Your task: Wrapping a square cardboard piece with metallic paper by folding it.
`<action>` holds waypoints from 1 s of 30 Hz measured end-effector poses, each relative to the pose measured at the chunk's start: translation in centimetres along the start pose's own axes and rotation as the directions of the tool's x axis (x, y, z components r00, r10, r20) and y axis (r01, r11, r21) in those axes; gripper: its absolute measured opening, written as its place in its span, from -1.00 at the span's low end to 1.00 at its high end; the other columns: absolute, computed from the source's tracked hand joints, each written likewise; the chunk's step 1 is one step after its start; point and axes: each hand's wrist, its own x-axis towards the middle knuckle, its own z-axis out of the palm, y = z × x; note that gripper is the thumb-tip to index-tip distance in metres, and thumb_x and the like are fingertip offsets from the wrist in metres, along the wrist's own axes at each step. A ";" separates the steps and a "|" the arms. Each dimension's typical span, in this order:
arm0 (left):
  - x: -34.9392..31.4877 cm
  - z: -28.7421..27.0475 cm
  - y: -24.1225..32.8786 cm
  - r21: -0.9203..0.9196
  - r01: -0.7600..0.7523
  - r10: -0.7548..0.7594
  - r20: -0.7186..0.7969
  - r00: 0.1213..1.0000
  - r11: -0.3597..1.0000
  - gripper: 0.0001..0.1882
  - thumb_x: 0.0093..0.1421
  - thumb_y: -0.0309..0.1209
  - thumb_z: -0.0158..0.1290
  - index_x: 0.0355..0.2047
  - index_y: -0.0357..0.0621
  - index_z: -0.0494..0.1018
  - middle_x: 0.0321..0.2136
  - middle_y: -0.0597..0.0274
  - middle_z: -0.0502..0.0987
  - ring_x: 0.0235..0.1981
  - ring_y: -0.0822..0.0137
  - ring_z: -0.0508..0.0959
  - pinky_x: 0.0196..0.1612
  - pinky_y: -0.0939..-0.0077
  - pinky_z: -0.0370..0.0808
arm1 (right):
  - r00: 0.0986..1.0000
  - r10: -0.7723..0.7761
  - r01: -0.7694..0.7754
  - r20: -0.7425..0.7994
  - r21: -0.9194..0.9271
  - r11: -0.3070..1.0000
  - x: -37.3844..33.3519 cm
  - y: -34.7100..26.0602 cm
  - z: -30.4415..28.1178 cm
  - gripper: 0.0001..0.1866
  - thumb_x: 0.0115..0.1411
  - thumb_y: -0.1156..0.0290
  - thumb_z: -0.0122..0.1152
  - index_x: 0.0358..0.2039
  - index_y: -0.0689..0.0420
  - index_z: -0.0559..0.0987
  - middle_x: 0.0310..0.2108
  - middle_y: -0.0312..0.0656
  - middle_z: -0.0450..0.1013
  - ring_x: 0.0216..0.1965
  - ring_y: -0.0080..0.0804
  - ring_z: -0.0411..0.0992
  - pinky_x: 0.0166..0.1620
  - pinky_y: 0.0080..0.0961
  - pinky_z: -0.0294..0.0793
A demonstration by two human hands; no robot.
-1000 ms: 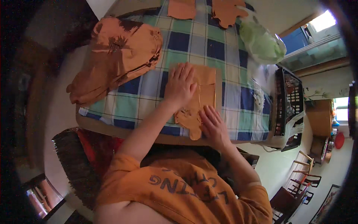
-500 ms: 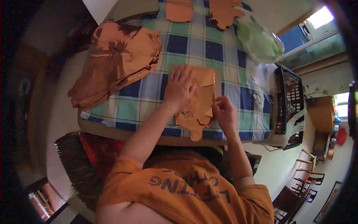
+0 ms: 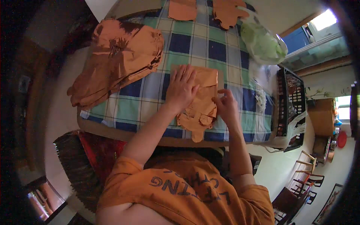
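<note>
A flat, folded copper-coloured foil balloon (image 3: 204,93) lies on the checked cloth in front of me, its scalloped end and tab toward me. My left hand (image 3: 182,88) rests flat along its left side, fingers stretched out and pressing on it. At its right edge, my right hand (image 3: 227,107) is curled, with thumb and fingers gripping the foil; the exact fold between them is partly hidden. To the left lies a larger pile of shiny copper foil balloons (image 3: 120,60), spread out and overlapping.
Two more flat folded foil pieces, one squarish (image 3: 182,10) and one lobed (image 3: 228,14), lie at the far edge. A clear plastic bag with green contents (image 3: 262,43) sits far right. A black slatted crate (image 3: 291,101) stands beside the checked tablecloth (image 3: 144,112).
My right hand has shifted slightly up along the foil's right edge, its thumb now further onto the foil. The left hand stays pressed in place.
</note>
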 end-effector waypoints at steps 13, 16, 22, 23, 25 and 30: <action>0.0 -0.1 -0.1 -0.011 0.014 -0.014 0.007 1.000 1.000 -0.46 0.24 -0.17 -0.04 0.16 -0.18 0.27 0.26 0.01 0.16 0.32 0.06 0.09 0.31 0.05 0.01 | 0.904 0.276 -0.341 0.327 0.164 0.926 -4.6 -1.1 -1.8 -0.75 0.16 0.44 0.26 -0.26 0.14 0.34 -0.70 -0.25 0.41 -0.71 -0.63 0.30 -0.68 -0.65 0.18; 0.1 -0.2 -0.2 0.012 -0.021 0.021 -0.001 1.000 1.000 -0.47 0.24 -0.17 -0.04 0.15 -0.19 0.29 0.25 0.01 0.17 0.31 0.05 0.10 0.31 0.05 0.01 | 0.897 0.242 -0.295 0.370 0.092 0.951 -5.8 0.2 -2.9 -0.78 0.17 0.44 0.24 -0.27 0.15 0.36 -0.68 -0.25 0.41 -0.70 -0.62 0.32 -0.67 -0.65 0.20; 0.2 0.1 -0.5 -0.022 -0.025 0.025 -0.027 0.999 0.999 -0.41 0.21 -0.17 -0.01 0.21 -0.14 0.22 0.21 -0.01 0.24 0.27 -0.05 0.16 0.29 -0.07 0.04 | 0.987 0.110 -0.130 0.116 0.189 0.973 -2.3 0.8 -3.3 -0.74 0.20 0.43 0.20 -0.12 0.17 0.43 -0.58 -0.19 0.48 -0.66 -0.58 0.39 -0.61 -0.57 0.35; 0.2 0.2 -0.5 -0.020 -0.030 0.030 -0.029 0.999 0.999 -0.41 0.21 -0.17 -0.01 0.21 -0.14 0.22 0.21 -0.01 0.24 0.27 -0.05 0.16 0.29 -0.07 0.04 | 0.987 0.103 -0.116 0.122 0.101 0.988 -1.8 0.8 -3.2 -0.70 0.20 0.42 0.19 -0.07 0.18 0.43 -0.56 -0.18 0.50 -0.64 -0.57 0.41 -0.60 -0.55 0.38; 0.2 0.3 -0.3 -0.018 -0.028 0.028 -0.020 0.999 0.999 -0.42 0.21 -0.18 -0.01 0.19 -0.15 0.23 0.21 -0.01 0.23 0.27 -0.05 0.16 0.30 -0.05 0.04 | 0.974 0.163 -0.184 0.154 0.134 0.974 -1.4 0.6 -3.0 -0.70 0.20 0.40 0.19 -0.08 0.20 0.44 -0.55 -0.18 0.50 -0.63 -0.56 0.41 -0.59 -0.56 0.39; -0.1 0.4 -0.5 0.021 -0.018 0.019 -0.014 1.000 1.000 -0.44 0.23 -0.15 -0.03 0.17 -0.17 0.27 0.23 -0.01 0.20 0.29 -0.01 0.13 0.31 0.02 0.02 | 0.956 0.284 -0.292 0.075 0.160 0.943 -1.2 -1.3 -3.2 -0.66 0.18 0.36 0.24 -0.09 0.23 0.45 -0.57 -0.22 0.47 -0.61 -0.56 0.43 -0.60 -0.55 0.38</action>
